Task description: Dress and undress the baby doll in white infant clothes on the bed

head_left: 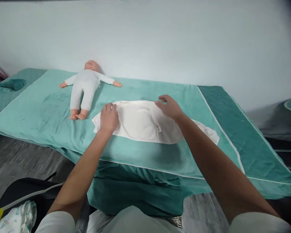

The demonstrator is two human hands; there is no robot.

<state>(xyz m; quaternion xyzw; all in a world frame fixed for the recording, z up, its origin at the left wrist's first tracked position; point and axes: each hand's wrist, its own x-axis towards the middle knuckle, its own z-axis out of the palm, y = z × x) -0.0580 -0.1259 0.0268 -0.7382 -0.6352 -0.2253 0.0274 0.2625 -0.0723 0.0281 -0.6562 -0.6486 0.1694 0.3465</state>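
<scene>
A white baby garment (135,119) lies spread lengthwise on the green bed, its surface slightly wrinkled and a small tag showing near its middle. My left hand (109,117) rests palm down on the garment's left part, fingers extended over the cloth near its upper edge. Over the right part, my right hand (169,106) is held with thumb and fingers apart and nothing between them. Whether its lower side touches the fabric I cannot tell. Part of the garment's right end is hidden beneath my right forearm.
A baby doll (86,85) in a white bodysuit lies on its back at the left, arms spread. The green bed cover (38,110) has white piping, and a wall rises behind it. At lower left, a patterned folded bundle (18,218) sits on a black surface.
</scene>
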